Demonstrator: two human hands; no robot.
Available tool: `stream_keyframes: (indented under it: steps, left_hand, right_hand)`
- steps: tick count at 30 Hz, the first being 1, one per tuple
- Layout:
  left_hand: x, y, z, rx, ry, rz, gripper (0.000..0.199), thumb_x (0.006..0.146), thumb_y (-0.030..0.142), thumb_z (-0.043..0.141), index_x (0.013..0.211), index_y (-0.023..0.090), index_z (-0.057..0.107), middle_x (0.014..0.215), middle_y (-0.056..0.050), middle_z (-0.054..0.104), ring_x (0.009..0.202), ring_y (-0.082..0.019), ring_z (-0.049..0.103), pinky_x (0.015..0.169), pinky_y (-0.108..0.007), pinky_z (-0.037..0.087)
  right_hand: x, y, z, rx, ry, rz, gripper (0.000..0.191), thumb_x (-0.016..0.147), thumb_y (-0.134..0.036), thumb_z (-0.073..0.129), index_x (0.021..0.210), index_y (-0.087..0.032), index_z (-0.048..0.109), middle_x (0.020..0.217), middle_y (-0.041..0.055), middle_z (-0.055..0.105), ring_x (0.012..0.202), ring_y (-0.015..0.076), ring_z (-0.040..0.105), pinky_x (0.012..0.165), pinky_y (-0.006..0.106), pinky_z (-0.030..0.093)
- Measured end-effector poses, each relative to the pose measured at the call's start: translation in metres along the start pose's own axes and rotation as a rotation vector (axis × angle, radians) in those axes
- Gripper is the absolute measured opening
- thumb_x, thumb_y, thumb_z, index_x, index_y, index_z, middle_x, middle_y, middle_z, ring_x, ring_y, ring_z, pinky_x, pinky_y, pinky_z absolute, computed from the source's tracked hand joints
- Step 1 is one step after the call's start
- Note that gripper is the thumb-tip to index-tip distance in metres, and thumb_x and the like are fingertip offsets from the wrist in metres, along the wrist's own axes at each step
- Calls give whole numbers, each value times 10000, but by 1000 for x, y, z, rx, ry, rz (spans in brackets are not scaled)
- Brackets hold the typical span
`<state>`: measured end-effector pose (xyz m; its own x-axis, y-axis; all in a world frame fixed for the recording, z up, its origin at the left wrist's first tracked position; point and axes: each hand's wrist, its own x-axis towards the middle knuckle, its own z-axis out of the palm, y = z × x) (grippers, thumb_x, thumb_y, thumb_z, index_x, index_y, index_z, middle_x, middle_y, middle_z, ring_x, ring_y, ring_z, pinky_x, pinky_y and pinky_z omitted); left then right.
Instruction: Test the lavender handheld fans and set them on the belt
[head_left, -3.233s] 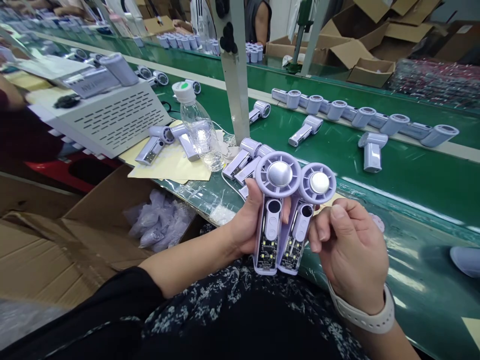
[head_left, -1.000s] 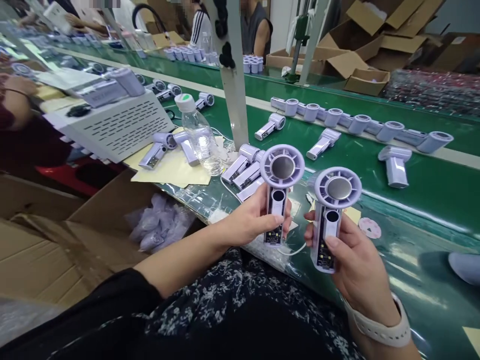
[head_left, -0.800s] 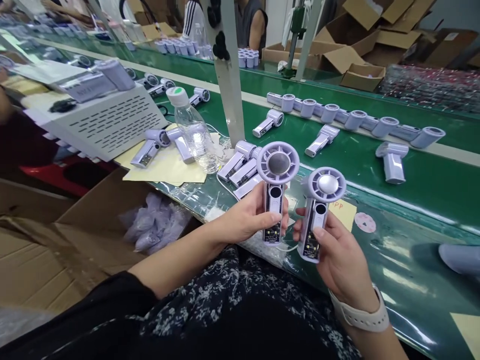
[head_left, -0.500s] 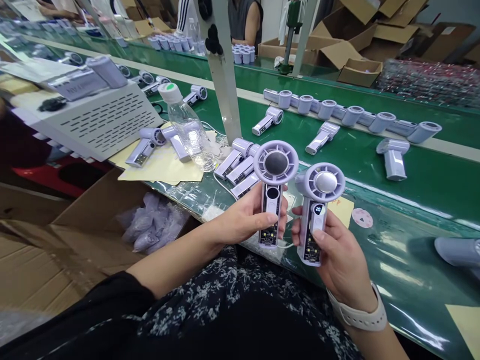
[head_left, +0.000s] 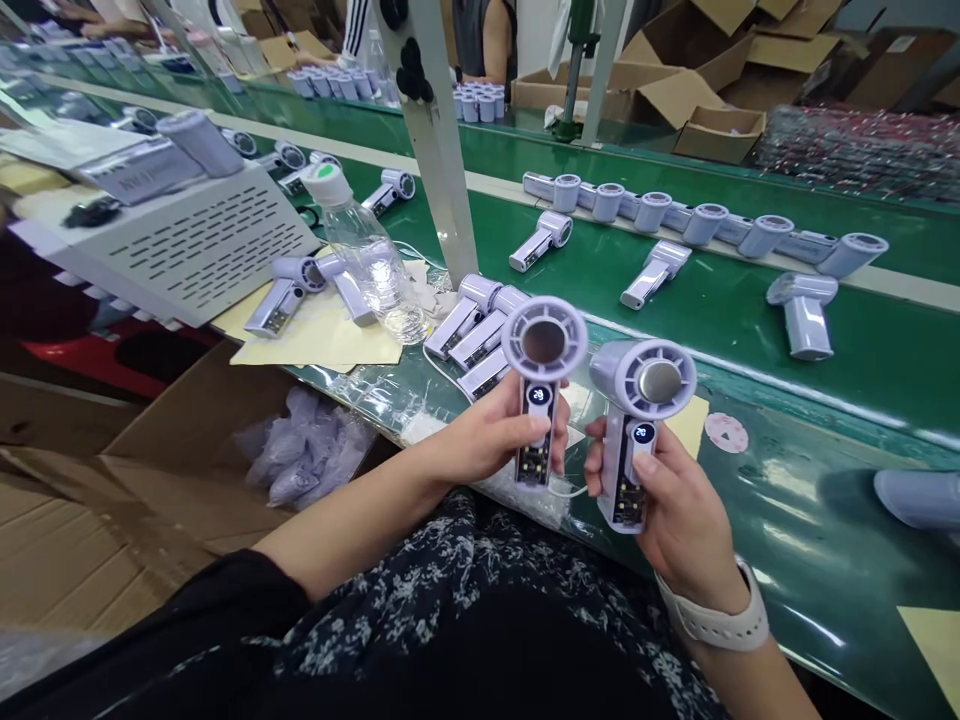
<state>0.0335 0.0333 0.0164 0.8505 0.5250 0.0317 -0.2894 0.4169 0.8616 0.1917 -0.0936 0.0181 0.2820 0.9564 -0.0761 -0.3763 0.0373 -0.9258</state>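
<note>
My left hand (head_left: 495, 430) is wrapped round the handle of a lilac handheld fan (head_left: 537, 470), its thumb on the front by the button. That fan's round display is lit, and a circuit board shows in its uncovered handle. A second lilac handheld fan (head_left: 622, 505) is gripped in my right hand (head_left: 686, 510), thumb at its button. Its display is lit too, and its board is also bare. Both fans stand upright, side by side and apart, over the bench edge. Just beyond my left hand, several similar fans (head_left: 480, 340) lie together on the bench.
A clear bottle (head_left: 367, 250) stands on yellow paper (head_left: 315, 345) beside a vented metal box (head_left: 217, 240). More fans lie on the green conveyor (head_left: 712, 300), past a metal post (head_left: 435, 160). An open carton (head_left: 195, 410) with plastic bags sits below left. Co-workers are across the line.
The left fan's display has gone from dark to lit, and the right display reads differently. The right fan has turned slightly. Fans on the conveyor have shifted a little to the right.
</note>
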Motion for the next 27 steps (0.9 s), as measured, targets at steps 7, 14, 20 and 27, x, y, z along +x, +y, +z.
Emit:
stream_keyframes:
  steps: [7, 14, 20, 27]
  left_hand:
    - [2, 5, -1, 162, 33, 46, 422, 887, 443, 737, 1100, 200, 467, 935, -26, 634, 738, -164, 661, 721, -349, 536]
    - [2, 3, -3, 138, 77, 51, 446, 866, 452, 756, 1095, 204, 465, 1022, -47, 640, 739, -162, 673, 704, -338, 550]
    - [1, 7, 0, 167, 54, 114, 390, 891, 439, 722, 1081, 200, 480, 1017, -56, 657, 745, -176, 684, 736, -364, 530]
    - [2, 1, 0, 170, 208, -8, 590, 834, 526, 781, 1157, 227, 387, 972, -78, 718, 635, -200, 712, 576, -331, 553]
  right_hand:
    - [9, -1, -1, -41, 65, 22, 250, 913, -400, 719, 1090, -227, 683, 1012, 59, 707, 699, 153, 611, 638, 309, 545]
    - [10, -3, 2, 15, 37, 33, 285, 895, -418, 695, 1102, -222, 702, 1047, 85, 718, 758, 186, 642, 606, 309, 561]
    - [9, -5, 2, 44, 39, 51, 284, 869, -402, 739, 1060, -194, 709, 1005, 79, 708, 736, 171, 658, 578, 287, 559]
    - [10, -5, -4, 112, 50, 99, 282, 873, -442, 755, 996, -191, 722, 910, 67, 735, 579, 136, 617, 494, 256, 515]
